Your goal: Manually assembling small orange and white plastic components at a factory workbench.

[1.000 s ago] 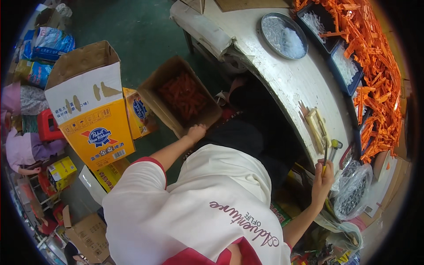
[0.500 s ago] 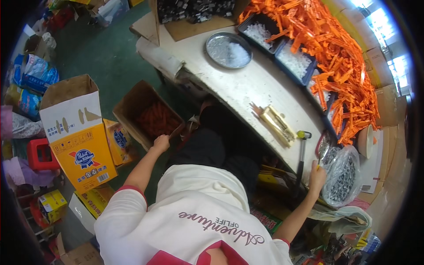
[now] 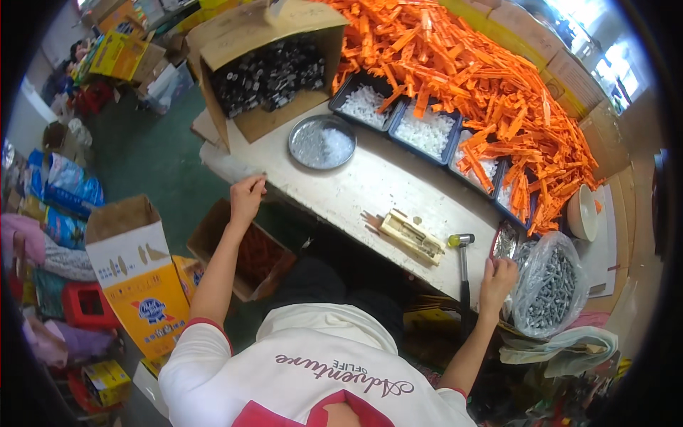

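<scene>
My left hand (image 3: 247, 202) is raised at the table's left front edge, its fingertips pinched together; whatever they hold is too small to make out. Below it stands a cardboard box (image 3: 213, 235) with orange pieces inside. My right hand (image 3: 496, 283) is at the table's right end, fingers curled, beside a small metal dish (image 3: 505, 240) and a clear plastic bag of screws (image 3: 549, 292). Its fingertips may hold something hidden. Between the hands lie a cream-coloured fixture (image 3: 413, 237) and a hammer (image 3: 464, 267) with a yellow-tipped head and black handle.
A round metal tray (image 3: 304, 158) with white bits sits on the table (image 3: 334, 192). Behind are dark bins (image 3: 449, 151) of white parts, a heap of orange plastic pieces (image 3: 491, 85) and a box (image 3: 235, 53) of black parts. A yellow carton (image 3: 146, 313) stands at left.
My left hand has risen from the box of orange pieces to the table's left edge. My right hand stays near the metal dish and screw bag. The view has shifted.
</scene>
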Demonstrator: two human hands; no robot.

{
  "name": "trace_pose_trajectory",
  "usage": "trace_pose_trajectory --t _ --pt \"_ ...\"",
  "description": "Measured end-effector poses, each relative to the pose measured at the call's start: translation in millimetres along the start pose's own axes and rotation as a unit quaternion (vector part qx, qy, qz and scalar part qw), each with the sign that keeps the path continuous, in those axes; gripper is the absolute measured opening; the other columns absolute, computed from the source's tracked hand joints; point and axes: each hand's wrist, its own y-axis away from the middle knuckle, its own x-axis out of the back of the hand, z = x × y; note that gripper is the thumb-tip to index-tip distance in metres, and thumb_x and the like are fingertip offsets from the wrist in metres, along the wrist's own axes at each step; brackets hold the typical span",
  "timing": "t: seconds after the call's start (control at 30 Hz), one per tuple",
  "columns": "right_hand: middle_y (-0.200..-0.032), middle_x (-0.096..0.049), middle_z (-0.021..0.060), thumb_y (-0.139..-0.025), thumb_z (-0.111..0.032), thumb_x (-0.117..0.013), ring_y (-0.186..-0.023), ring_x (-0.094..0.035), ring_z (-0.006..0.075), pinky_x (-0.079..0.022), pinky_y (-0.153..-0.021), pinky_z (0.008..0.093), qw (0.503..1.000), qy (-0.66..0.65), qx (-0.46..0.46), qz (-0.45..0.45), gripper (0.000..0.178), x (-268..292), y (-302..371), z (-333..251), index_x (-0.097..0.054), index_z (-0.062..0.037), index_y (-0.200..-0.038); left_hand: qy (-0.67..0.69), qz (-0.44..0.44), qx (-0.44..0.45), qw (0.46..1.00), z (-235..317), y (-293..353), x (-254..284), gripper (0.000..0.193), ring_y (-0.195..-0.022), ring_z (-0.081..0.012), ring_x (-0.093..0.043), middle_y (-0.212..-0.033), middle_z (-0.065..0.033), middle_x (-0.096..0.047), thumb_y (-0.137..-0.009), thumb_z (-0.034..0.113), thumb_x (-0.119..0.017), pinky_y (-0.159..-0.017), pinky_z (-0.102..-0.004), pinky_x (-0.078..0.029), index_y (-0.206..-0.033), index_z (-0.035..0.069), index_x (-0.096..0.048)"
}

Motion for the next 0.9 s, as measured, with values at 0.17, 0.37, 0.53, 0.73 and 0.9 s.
trace_pose_trajectory --t 0.17,0.37,0.53,0.73,0.9 --pt "-0.098 -0.056 0.0147 -0.076 -0.006 -0.063 -0.095 -0.051 0.0331 -0.041 -0.081 0.0409 0.982 -0.158 0.105 -0.018 0.012 -11 -67 -83 -0.057 -0.0003 -0.084 -0.126 0.029 -0.242 0.962 26 -97 -29 0.014 -0.076 -0.0289 -0.059 -0.082 -0.0123 -0.062 -0.081 0.010 -0.057 -0.069 -0.0340 -0.046 -0.089 0.002 -0.064" --pt "-0.103 -0.056 0.0090 -0.071 -0.004 -0.064 -0.100 -0.050 0.0279 -0.036 -0.086 0.0394 0.945 -0.132 0.296 -0.047 0.024 -45 -159 -186 -0.057 -0.0059 -0.094 -0.376 0.093 -0.154 0.909 36 -191 -64 0.038 -0.116 -0.0309 -0.039 -0.128 -0.0102 -0.045 -0.080 0.023 -0.059 -0.089 -0.0529 -0.034 -0.117 0.015 -0.056" --pt "-0.101 -0.056 0.0071 -0.074 -0.009 -0.059 -0.103 -0.047 0.0241 -0.031 -0.092 0.0406 0.912 -0.031 0.408 -0.014 0.025 -96 -228 -257 -0.055 -0.0064 -0.098 -0.427 0.041 -0.135 0.893 27 -210 -71 0.055 -0.116 -0.0343 -0.035 -0.139 -0.0105 -0.031 -0.080 0.032 -0.061 -0.091 -0.0527 -0.030 -0.131 0.022 -0.044" --pt "-0.094 -0.055 0.0069 -0.076 -0.012 -0.055 -0.102 -0.045 0.0227 -0.026 -0.095 0.0483 0.909 0.082 0.403 -0.071 0.019 -135 -259 -276 -0.059 -0.0072 -0.095 -0.397 -0.027 -0.156 0.904 20 -192 -70 0.046 -0.113 -0.0338 -0.037 -0.133 -0.0099 -0.039 -0.080 0.029 -0.062 -0.089 -0.0542 -0.029 -0.124 0.021 -0.051" --pt "-0.091 -0.053 0.0072 -0.077 -0.027 -0.060 -0.100 -0.044 0.0240 -0.027 -0.090 0.0489 0.913 0.069 0.400 -0.040 0.022 -155 -261 -282 -0.064 -0.0068 -0.083 -0.348 0.037 -0.199 0.915 48 -227 -59 0.038 -0.114 -0.0316 -0.039 -0.124 -0.0125 -0.048 -0.080 0.028 -0.060 -0.094 -0.0514 -0.029 -0.117 0.016 -0.058"
